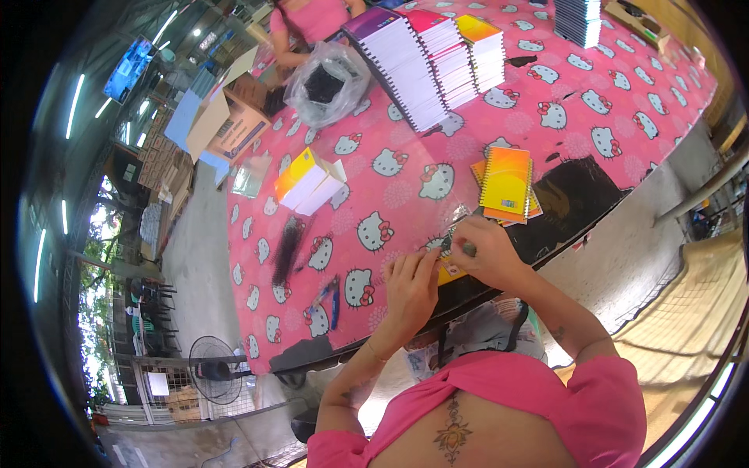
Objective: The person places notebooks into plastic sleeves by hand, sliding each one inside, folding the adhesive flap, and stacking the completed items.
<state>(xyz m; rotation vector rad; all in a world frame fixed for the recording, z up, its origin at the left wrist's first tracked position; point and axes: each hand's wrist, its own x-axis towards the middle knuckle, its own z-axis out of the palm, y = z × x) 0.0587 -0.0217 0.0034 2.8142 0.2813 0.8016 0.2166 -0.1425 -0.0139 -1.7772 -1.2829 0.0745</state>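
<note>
A small yellow notebook (450,273) lies at the near table edge in front of me, mostly covered by my hands. My left hand (412,290) is at its left side, fingers bent and close together, holding it. Above its upper edge, my right hand (485,251) is closed around a small tool with a dark green handle (469,249); its working end is hidden. Just beyond that hand rest a few orange-yellow spiral notebooks (505,183), stacked unevenly.
Tall stacks of spiral notebooks (406,74) stand at the far side, near a clear plastic bag (328,86) and another person (316,23). Unbound yellow-covered pads (312,183) sit left of centre. A blue cutter (335,304) lies nearer. A fan (217,370) stands left.
</note>
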